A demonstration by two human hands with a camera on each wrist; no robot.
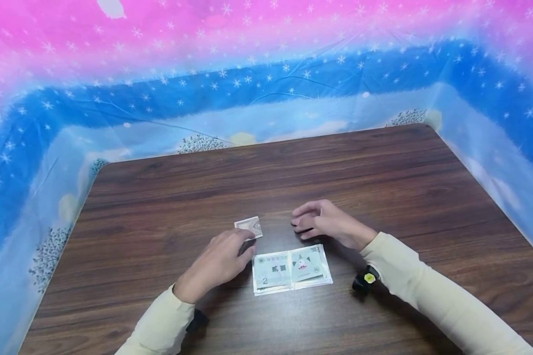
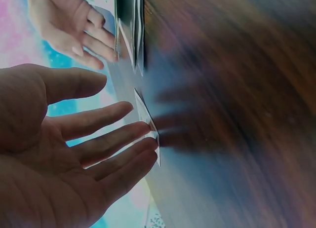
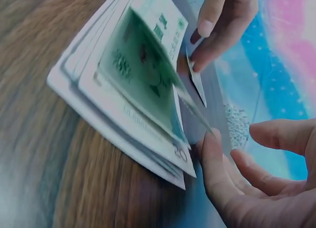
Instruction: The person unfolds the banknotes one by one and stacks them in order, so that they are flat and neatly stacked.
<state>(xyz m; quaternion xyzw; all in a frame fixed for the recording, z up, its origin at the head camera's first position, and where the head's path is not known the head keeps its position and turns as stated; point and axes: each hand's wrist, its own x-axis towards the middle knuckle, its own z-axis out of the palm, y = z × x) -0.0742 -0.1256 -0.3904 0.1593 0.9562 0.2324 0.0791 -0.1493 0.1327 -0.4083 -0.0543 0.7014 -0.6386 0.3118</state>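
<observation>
A small pale printed note (image 1: 255, 224) lies on the wooden table, and the fingertips of my left hand (image 1: 219, 259) rest on it. In the left wrist view those fingers are nearly straight, with the thumb apart from them. Just in front lies a spread of green-white banknotes (image 1: 273, 273), seemingly in clear sleeves, with a "2" showing. Stacked layers of these banknotes (image 3: 143, 65) fan apart in the right wrist view. Behind their right half hovers my right hand (image 1: 321, 222), fingers loosely bent. One fingertip (image 3: 212, 139) is close to a raised corner; whether it touches I cannot tell.
The dark wood-grain table (image 1: 160, 197) extends around both hands. A cloth backdrop (image 1: 266, 88) in pink, blue and white stands along its far and side edges. Each wrist carries a dark strap, the right one with a yellow-green disc (image 1: 370, 278).
</observation>
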